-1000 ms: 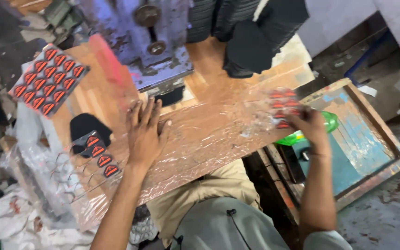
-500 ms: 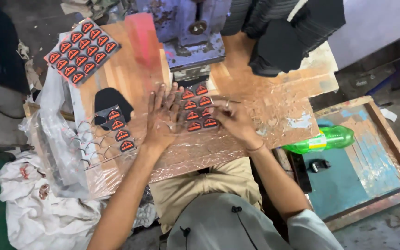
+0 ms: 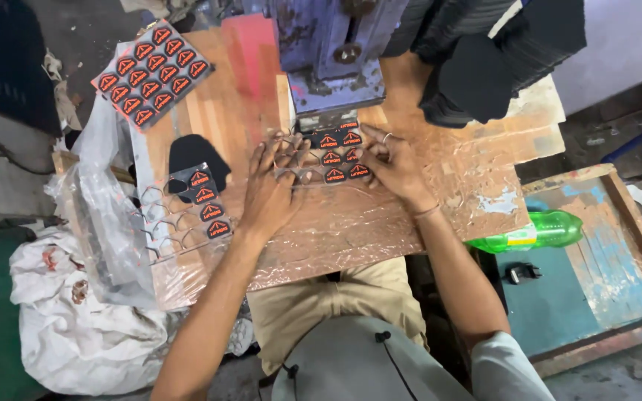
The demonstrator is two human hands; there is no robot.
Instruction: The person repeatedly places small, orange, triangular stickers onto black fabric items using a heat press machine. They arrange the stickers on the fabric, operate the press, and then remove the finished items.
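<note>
- Left hand point(image 3: 269, 189): flat, fingers spread, pressing the clear film point(image 3: 351, 223) on the tabletop point(image 3: 217, 111); grip open.
- Right hand point(image 3: 394, 167): flat beside the badge sheet point(image 3: 339, 157), fingertips on it; grip open.
- Badge sheet lies under the blue press point(image 3: 332, 52).
- Tabletop: wood, film-covered.
- Floor: grimy concrete, white cloth point(image 3: 76, 327) left, green bottle point(image 3: 536, 232) right.

Both arms reach forward, left hand point(image 3: 270, 189) and right hand point(image 3: 393, 165) pressed flat, fingers spread.
</note>
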